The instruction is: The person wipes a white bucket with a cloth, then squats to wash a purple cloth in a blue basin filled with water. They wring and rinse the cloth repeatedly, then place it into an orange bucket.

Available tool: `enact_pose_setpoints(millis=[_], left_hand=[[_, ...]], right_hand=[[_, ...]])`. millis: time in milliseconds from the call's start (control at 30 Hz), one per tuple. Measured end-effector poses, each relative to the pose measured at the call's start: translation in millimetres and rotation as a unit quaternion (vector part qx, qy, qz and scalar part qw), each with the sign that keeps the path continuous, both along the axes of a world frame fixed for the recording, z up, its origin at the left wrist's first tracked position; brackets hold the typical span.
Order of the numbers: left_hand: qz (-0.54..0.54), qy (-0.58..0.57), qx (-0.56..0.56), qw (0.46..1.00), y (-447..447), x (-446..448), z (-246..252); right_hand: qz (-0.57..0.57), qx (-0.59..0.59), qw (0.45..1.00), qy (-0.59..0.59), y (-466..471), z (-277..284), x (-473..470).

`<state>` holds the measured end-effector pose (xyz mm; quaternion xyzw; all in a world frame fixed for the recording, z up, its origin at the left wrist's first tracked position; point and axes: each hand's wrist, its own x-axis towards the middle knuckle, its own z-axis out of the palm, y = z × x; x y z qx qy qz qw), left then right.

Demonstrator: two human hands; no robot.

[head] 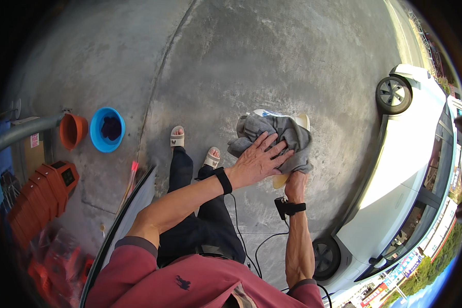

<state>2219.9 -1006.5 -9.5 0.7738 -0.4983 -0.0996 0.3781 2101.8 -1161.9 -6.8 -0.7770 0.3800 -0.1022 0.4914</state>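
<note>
A grey cloth (298, 142) lies bunched over a pale object (303, 120), mostly covered, whose white-and-blue and cream edges show. My left hand (262, 154) rests flat on the cloth with its fingers spread. Below the cloth's lower right corner is my right hand (297, 184); its fingers are hidden under the cloth, so its grip cannot be seen. A yellowish edge shows beside that hand. Both wrists wear black straps, and black cables run down from them.
A blue basin (94, 131) holding dark cloth and an orange pot (72, 133) stand at left. Stacked orange planters (42, 196) and red items in plastic (56, 261) lie below. A dark-edged panel (133, 204) stands beside my legs. A white car (394, 173) is parked at right.
</note>
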Motion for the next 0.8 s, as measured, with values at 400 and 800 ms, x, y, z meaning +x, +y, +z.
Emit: enact_pose_setpoints(millis=[400, 800], left_hand=[[0.066, 0.509, 0.059, 0.856, 4, 73, -61], [0.173, 0.879, -0.173, 0.409, 58, 62, -77]], right_hand=[[0.237, -0.088, 0.957, 0.141, 32, 64, 5], [0.488, -0.302, 0.812, 0.103, 6, 73, 13]])
